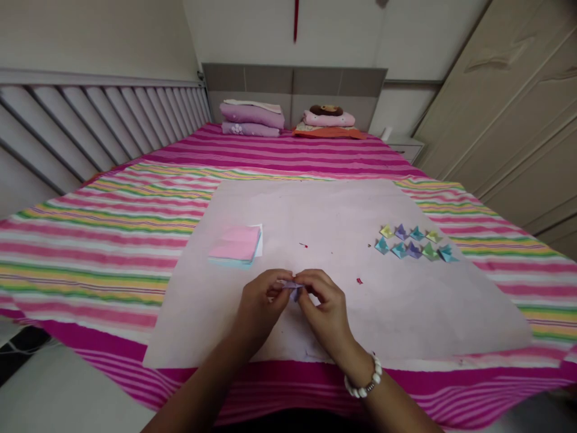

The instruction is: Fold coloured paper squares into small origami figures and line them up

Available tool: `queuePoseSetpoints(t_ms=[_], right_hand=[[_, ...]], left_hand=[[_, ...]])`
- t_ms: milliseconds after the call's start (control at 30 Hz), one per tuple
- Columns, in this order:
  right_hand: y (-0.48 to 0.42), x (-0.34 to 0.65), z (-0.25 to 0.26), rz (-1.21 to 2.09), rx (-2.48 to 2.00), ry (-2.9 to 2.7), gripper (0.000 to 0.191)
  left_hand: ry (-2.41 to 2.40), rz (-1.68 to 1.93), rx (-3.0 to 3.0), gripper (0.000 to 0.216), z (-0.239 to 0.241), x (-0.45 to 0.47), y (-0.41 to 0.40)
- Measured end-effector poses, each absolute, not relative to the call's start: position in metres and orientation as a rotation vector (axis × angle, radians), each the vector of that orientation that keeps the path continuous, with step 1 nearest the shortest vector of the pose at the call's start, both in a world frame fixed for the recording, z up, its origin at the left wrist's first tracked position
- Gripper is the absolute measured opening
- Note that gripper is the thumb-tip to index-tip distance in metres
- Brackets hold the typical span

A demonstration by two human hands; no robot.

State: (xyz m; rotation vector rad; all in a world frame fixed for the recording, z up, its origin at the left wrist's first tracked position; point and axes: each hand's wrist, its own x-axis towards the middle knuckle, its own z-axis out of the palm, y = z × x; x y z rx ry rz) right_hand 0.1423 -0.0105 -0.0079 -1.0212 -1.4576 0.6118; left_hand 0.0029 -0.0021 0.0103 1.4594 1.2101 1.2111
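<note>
My left hand [261, 300] and my right hand [322, 304] meet over the near middle of a large pale sheet [406, 313] spread on the bed. Both pinch a small purple folded paper [293, 289] between their fingertips, which hide most of it. A bead bracelet [365, 385] circles my right wrist. A stack of square papers [237, 245], pink on top, lies to the left of my hands. To the right, several small folded paper pieces [415, 242] in yellow, purple, blue and green lie in two rows.
The bed has a pink, yellow and green striped cover [112, 228]. Folded bedding [251, 118] and a cushion [328, 123] lie by the headboard. A slatted rail [90, 126] runs along the left, a wardrobe [509, 114] stands at right. Tiny red scraps [359, 281] dot the sheet.
</note>
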Motion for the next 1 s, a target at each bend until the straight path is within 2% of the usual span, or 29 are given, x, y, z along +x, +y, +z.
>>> queuePoseSetpoints(t_ms=[133,300,533,600,667,833,1000], right_hand=[[-0.006,0.149,-0.009,0.781,-1.003,-1.336,0.019],[-0.004,0.160,-0.007,1.007,-0.961,-1.286,0.019],[-0.009,0.156,-0.004,1.255,-0.908,-1.210,0.027],[-0.008,0.154,-0.005,1.329,-0.930,-1.162,0.022],[-0.007,0.153,-0.006,1.371,-0.942,-1.131,0.016],[-0.006,0.150,-0.005,1.397,-0.953,-1.085,0.020],[-0.009,0.147,-0.005,1.474,-0.933,-1.051,0.022]], left_hand=[[1.057,1.140,1.490,0.013,0.009,-0.004,0.000],[0.955,1.086,1.444,0.026,0.008,-0.009,0.003],[1.016,1.146,1.257,0.010,0.010,-0.003,0.001],[0.998,1.152,1.212,0.010,0.009,-0.002,0.000],[0.981,1.143,1.183,0.011,0.008,-0.003,0.001],[1.007,1.091,1.131,0.023,0.009,-0.003,0.004],[1.009,1.123,1.186,0.017,0.014,0.002,0.006]])
